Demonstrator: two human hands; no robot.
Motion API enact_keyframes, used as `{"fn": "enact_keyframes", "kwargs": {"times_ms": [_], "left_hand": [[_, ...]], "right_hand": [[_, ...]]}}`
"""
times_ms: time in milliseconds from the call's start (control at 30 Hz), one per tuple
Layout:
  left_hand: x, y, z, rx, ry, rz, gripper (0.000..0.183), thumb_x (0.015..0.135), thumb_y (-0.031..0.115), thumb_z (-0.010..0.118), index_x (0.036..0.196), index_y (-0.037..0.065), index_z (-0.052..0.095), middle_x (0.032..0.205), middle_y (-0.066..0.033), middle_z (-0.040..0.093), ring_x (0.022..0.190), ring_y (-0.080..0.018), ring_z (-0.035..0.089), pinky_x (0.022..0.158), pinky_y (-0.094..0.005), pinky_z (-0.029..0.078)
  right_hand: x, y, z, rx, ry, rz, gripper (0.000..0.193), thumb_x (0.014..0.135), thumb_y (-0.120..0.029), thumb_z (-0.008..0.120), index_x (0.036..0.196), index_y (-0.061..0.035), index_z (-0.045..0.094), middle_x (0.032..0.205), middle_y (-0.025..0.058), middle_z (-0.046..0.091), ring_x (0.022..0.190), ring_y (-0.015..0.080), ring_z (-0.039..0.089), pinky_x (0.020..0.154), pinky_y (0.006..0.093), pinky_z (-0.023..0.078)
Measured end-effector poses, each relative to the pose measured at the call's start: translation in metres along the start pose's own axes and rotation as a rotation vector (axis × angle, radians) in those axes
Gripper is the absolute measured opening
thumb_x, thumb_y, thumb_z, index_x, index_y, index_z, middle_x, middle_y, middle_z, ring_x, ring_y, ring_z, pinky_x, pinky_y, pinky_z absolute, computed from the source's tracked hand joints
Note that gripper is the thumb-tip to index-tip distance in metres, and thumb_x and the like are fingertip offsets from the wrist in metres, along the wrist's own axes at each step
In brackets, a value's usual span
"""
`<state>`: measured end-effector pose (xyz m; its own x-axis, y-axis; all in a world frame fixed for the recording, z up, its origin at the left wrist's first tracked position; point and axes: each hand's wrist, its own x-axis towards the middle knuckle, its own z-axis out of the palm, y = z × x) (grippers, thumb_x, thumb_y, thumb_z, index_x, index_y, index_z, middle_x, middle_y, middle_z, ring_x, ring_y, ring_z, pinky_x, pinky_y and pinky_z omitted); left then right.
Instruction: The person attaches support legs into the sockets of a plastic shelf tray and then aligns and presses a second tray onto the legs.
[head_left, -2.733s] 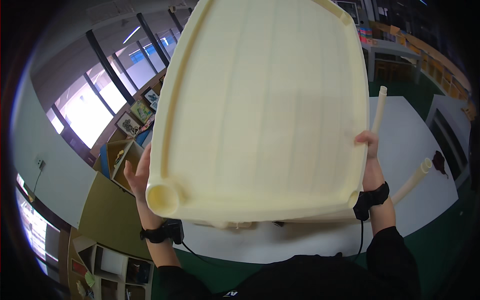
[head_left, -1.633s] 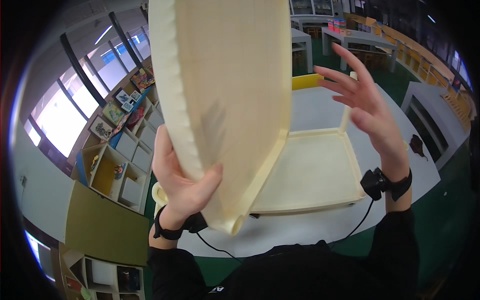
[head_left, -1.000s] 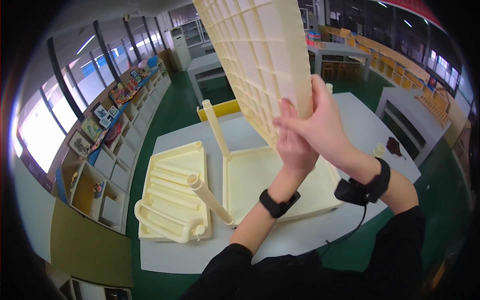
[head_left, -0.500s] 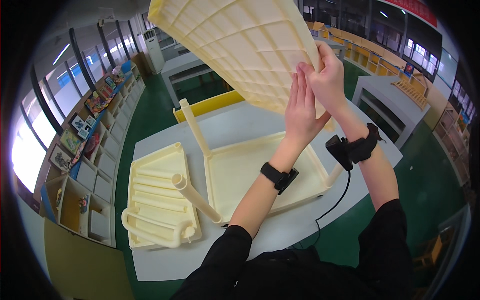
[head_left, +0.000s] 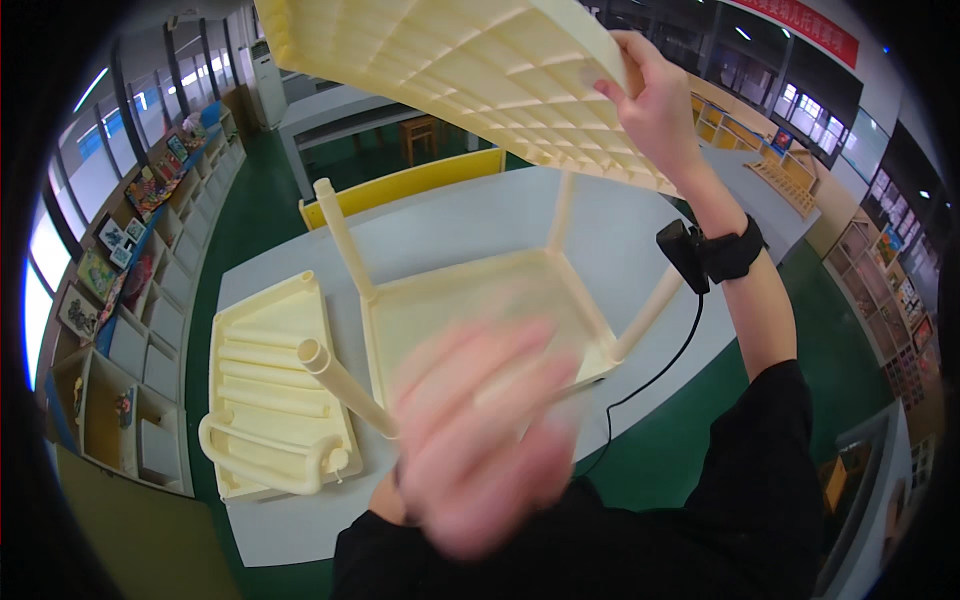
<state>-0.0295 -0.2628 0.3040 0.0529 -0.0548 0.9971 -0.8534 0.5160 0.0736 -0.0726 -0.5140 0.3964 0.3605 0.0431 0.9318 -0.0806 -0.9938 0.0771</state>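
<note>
My right hand [head_left: 655,105] grips the right edge of a cream plastic panel [head_left: 470,85], its ribbed underside facing me, held tilted above the table. My left hand [head_left: 485,425] is in front of my body, smeared by motion, so its fingers are unclear. Behind it, a cream tray-like shelf [head_left: 450,290] lies on the table, with upright tubes at its corners; the near-left tube [head_left: 345,385] leans toward the left, its hollow end showing. To its left lies a second cream tray [head_left: 265,310] holding several loose tubes [head_left: 270,380] and a bent, handle-like tube piece [head_left: 265,470].
The parts rest on a pale grey table [head_left: 300,535]. A yellow board [head_left: 410,185] stands at its far edge. Low shelves [head_left: 150,350] line the left wall; a wooden stool [head_left: 418,138] is at the back. A black cable [head_left: 655,385] hangs from my right wrist.
My left hand has come off the panel and moved down toward my body. The panel, now held by my right hand alone, is tilted differently. The view has shifted slightly to the right.
</note>
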Motion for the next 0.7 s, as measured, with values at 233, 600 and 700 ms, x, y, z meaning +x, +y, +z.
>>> {"fn": "enact_keyframes", "kwargs": {"times_ms": [233, 600, 700], "left_hand": [[-0.032, 0.014, -0.081, 0.212, 0.345, 0.339, 0.011, 0.070, 0.001, 0.052, 0.080, 0.000, 0.054, 0.082, -0.0133, 0.059, 0.078, -0.0240, 0.057, 0.067, -0.0336, 0.046], [0.041, -0.065, -0.144, 0.634, 0.289, 0.194, 0.022, 0.078, 0.004, 0.054, 0.097, -0.007, 0.053, 0.089, -0.0163, 0.058, 0.083, -0.0204, 0.056, 0.072, -0.0268, 0.047], [0.062, -0.106, -0.133, 0.712, 0.164, 0.044, 0.041, 0.072, 0.014, 0.065, 0.108, 0.003, 0.050, 0.106, -0.0125, 0.053, 0.096, -0.0228, 0.051, 0.083, -0.0339, 0.043]], "right_hand": [[0.014, -0.020, -0.001, 0.086, 0.064, 0.001, 0.031, 0.062, 0.005, 0.058, 0.092, 0.0014, 0.050, 0.075, 0.0175, 0.054, 0.070, 0.0298, 0.056, 0.063, 0.0296, 0.042], [-0.007, -0.011, 0.010, -0.147, 0.065, -0.169, 0.033, 0.063, 0.002, 0.060, 0.094, -0.0056, 0.053, 0.078, 0.0157, 0.058, 0.069, 0.0325, 0.057, 0.060, 0.0309, 0.046], [-0.016, 0.002, 0.009, -0.183, 0.041, -0.243, 0.039, 0.057, 0.009, 0.052, 0.093, -0.0066, 0.054, 0.076, 0.0133, 0.059, 0.067, 0.0301, 0.058, 0.057, 0.0311, 0.047]]}}
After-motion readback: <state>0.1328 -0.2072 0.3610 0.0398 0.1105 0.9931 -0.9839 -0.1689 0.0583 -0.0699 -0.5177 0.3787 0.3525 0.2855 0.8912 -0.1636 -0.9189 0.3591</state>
